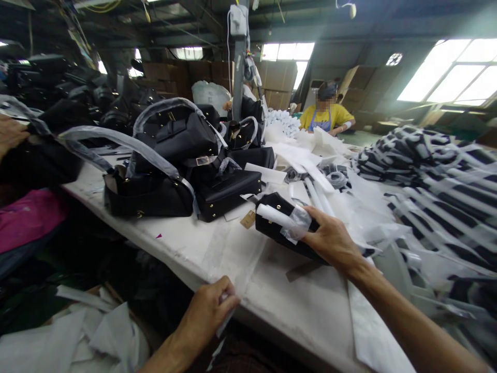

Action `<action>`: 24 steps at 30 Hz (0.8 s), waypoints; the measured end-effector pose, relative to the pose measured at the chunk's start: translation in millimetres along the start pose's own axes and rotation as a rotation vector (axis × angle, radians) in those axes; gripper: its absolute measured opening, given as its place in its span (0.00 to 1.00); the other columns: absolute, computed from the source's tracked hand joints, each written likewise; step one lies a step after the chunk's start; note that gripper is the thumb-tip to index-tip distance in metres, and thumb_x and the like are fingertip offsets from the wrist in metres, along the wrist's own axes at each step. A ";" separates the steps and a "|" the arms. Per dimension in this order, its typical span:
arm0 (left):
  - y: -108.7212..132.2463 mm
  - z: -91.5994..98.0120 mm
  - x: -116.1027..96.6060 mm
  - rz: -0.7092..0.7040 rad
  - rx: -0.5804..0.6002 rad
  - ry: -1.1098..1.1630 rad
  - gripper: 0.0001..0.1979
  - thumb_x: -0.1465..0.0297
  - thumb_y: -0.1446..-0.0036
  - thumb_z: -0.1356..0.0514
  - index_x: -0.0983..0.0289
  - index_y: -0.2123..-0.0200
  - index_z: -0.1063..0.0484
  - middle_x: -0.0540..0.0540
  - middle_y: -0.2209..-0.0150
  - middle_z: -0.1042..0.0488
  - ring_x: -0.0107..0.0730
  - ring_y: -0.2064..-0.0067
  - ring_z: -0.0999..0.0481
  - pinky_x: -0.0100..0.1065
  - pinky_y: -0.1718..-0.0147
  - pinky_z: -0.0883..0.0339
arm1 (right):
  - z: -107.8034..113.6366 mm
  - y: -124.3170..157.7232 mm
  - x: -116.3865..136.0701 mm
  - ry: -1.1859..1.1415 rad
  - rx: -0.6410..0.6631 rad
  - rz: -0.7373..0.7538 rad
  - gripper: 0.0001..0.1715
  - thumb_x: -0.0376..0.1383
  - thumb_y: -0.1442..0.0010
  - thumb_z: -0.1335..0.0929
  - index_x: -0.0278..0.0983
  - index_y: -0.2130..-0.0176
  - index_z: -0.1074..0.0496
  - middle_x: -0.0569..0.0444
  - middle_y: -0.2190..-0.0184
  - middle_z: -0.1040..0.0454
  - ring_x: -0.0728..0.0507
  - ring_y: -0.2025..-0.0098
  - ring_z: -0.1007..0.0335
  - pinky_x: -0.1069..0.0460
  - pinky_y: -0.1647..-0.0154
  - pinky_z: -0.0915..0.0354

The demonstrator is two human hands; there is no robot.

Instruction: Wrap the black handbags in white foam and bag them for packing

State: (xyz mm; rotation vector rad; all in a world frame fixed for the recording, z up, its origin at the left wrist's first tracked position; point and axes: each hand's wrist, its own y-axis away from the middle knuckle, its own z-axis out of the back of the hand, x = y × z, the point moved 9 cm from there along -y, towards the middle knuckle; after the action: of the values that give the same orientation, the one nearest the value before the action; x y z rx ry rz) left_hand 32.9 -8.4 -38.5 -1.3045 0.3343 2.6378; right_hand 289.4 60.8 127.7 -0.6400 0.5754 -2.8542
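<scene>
My right hand (330, 238) grips a small black handbag (268, 224) near the middle of the table, its thumb and fingers around the bag's near right end. A white wrapped roll (274, 213) and a crumpled piece of clear film (297, 224) lie against the bag beside my fingers. At the table's front edge my left hand (217, 303) is closed in a pinch. A thin pale strip (225, 325) hangs below its fingers; its upper part is hidden in the grip. A brown tag (247, 219) rests on the table left of the bag.
Several black handbags (155, 197) with film-wrapped handles stand to the left on the white table (217, 254). White sheets (303, 155) and striped bundles (446, 181) pile up at the right. Paper scraps (85, 331) fill a container below left. A person in yellow (341, 116) works behind; another person's hand (11, 134) shows at far left.
</scene>
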 end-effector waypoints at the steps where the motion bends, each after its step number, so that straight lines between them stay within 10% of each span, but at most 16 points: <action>1: 5.0 -14.5 -6.3 -0.004 0.054 0.077 0.08 0.66 0.44 0.42 0.62 0.73 0.32 0.47 0.76 0.32 0.30 0.70 0.30 0.29 0.68 0.41 | -3.8 1.8 4.8 0.016 -0.016 0.032 0.19 0.36 0.47 0.29 0.42 0.54 0.26 0.53 0.61 0.20 0.39 0.62 0.24 0.48 0.63 0.34; 7: 19.8 -89.6 -26.2 0.131 0.350 0.446 0.09 0.65 0.49 0.41 0.64 0.75 0.35 0.43 0.81 0.38 0.22 0.82 0.39 0.24 0.83 0.47 | -58.5 46.3 50.3 0.158 0.017 0.352 0.12 0.26 0.43 0.33 0.38 0.58 0.27 0.51 0.65 0.22 0.40 0.62 0.30 0.47 0.60 0.40; 11: 25.8 -103.7 -4.2 0.233 0.450 0.518 0.14 0.59 0.50 0.39 0.63 0.74 0.36 0.42 0.84 0.38 0.22 0.87 0.41 0.23 0.89 0.49 | -78.6 75.4 56.4 0.199 -0.004 0.433 0.13 0.25 0.39 0.35 0.36 0.56 0.28 0.51 0.63 0.23 0.41 0.62 0.33 0.47 0.58 0.43; 16: 38.7 -56.1 -5.3 0.030 0.543 0.127 0.07 0.66 0.47 0.36 0.64 0.70 0.25 0.46 0.79 0.28 0.25 0.79 0.31 0.23 0.81 0.42 | -79.5 80.9 47.1 0.164 0.007 0.449 0.17 0.25 0.42 0.34 0.37 0.53 0.29 0.51 0.59 0.23 0.41 0.59 0.33 0.47 0.56 0.44; 20: 21.7 33.3 -84.9 -0.606 0.011 -0.178 0.09 0.64 0.37 0.40 0.63 0.60 0.24 0.51 0.69 0.23 0.30 0.68 0.24 0.29 0.66 0.32 | -78.6 80.4 45.2 0.152 0.001 0.434 0.21 0.23 0.44 0.35 0.37 0.52 0.30 0.50 0.58 0.22 0.40 0.57 0.33 0.47 0.55 0.43; 24: -2.4 37.7 -128.9 -0.973 -0.162 -0.532 0.30 0.65 0.44 0.32 0.65 0.40 0.36 0.64 0.39 0.32 0.53 0.35 0.38 0.53 0.38 0.46 | -79.9 81.4 46.6 0.152 0.017 0.433 0.24 0.22 0.47 0.34 0.37 0.51 0.30 0.50 0.57 0.22 0.39 0.56 0.32 0.46 0.54 0.42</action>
State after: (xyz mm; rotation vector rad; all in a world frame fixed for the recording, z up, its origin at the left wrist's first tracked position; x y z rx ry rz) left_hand 82.1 -3.4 86.3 -0.5037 -0.4828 2.0234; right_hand 218.3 2.1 45.9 -0.2553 0.6229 -2.5057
